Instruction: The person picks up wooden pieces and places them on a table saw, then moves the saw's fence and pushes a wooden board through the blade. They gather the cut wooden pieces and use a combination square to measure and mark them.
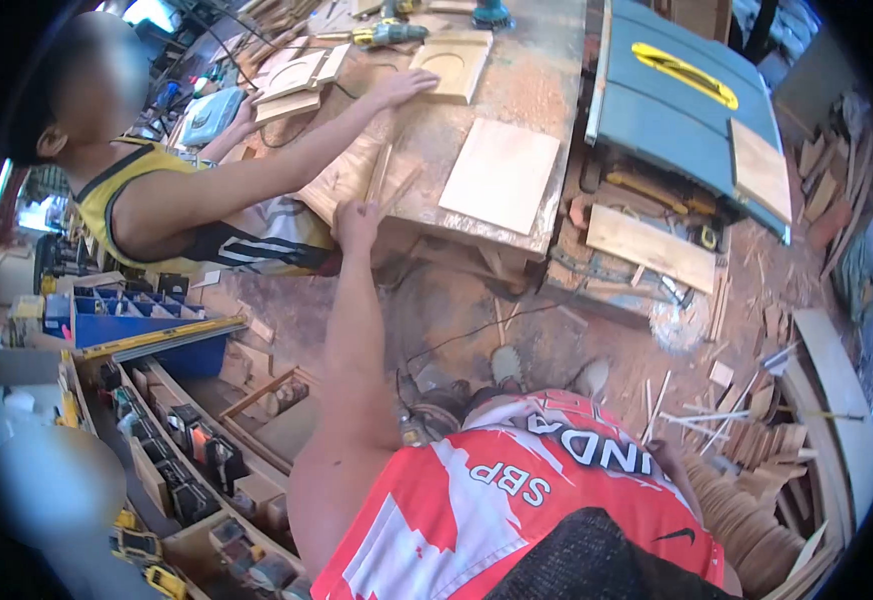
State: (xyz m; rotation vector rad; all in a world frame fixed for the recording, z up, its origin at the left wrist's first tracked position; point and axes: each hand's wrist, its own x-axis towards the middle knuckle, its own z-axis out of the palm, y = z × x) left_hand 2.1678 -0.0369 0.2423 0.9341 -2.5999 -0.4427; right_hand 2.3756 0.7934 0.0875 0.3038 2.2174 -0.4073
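My left hand (357, 225) is at the near edge of the workbench, its fingers closed round the end of thin wooden strips (381, 174). How many strips it holds I cannot make out. To the right of that hand a flat pale wooden board (502, 177) lies on the dusty benchtop (437, 135). My right hand (669, 462) is down beside my red and white jersey (557, 480), mostly hidden, and its fingers do not show clearly.
A co-worker's hand (405, 88) rests on a wooden panel with a round recess (447, 68). Behind it lies a drill (389, 34). At right are a blue table saw (672, 90) and a round saw blade (679, 325). Wood offcuts (757, 470) and tool-filled bins (182, 450) flank me.
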